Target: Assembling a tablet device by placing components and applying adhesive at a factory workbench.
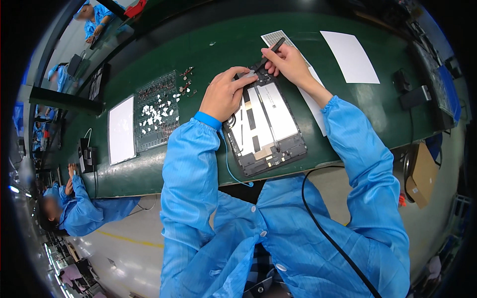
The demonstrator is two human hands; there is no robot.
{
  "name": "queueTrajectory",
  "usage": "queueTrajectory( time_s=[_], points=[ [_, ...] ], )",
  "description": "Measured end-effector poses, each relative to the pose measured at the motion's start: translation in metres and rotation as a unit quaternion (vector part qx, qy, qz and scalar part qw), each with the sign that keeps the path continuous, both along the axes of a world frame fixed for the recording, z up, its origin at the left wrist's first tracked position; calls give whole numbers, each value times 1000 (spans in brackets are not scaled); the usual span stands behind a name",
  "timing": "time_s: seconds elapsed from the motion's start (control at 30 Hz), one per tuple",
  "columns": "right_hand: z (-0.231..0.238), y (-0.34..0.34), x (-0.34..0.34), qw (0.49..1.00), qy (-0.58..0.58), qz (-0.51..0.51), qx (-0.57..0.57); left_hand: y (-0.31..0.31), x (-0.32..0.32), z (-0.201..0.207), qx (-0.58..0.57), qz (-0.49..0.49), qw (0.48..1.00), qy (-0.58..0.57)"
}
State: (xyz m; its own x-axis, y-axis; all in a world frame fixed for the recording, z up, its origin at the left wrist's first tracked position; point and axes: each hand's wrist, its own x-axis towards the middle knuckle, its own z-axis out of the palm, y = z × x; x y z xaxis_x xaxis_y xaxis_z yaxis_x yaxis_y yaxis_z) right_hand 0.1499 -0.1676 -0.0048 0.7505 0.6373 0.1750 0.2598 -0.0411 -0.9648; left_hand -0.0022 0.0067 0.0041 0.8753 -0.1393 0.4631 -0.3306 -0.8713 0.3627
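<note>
Device: an opened tablet-like device lies on the green surface, its lower end just beside the near edge; the silver and black inside faces up.
Left hand: the left hand rests on the far end of the device; its fingers are bent close together over something pale, and the view is too poor there, so I cannot tell if they pinch it or only press.
Right hand: the right hand holds a dark slim tool between closed fingers, the tip pointing toward the left fingers.
Wrist: a blue band is around the left wrist.
Clear tray: the clear tray, left of the device, carries white scraps; a white sheet lies beside it, toward the left end of the surface.
White paper: the white paper lies toward the right end, well apart from the device.
Co-worker: a person in blue is at the near edge, toward the left end.
</note>
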Motion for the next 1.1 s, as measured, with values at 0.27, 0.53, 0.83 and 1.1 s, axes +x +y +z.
queueTrajectory(
  time_s=[0.27,0.53,0.83,1.1],
  points=[
    [5,1,-8,995,-49,-41,78,3,-1,2,42,1,999,11],
    [12,-12,-10,988,-122,-69,70,11,-11,13,60,-17,998,-7],
    [19,-12,-20,985,-151,-24,80,100,-76,15,41,195,980,-27],
    [17,-13,-16,979,-193,-14,73,97,-70,16,115,217,969,-14]
  ],
)
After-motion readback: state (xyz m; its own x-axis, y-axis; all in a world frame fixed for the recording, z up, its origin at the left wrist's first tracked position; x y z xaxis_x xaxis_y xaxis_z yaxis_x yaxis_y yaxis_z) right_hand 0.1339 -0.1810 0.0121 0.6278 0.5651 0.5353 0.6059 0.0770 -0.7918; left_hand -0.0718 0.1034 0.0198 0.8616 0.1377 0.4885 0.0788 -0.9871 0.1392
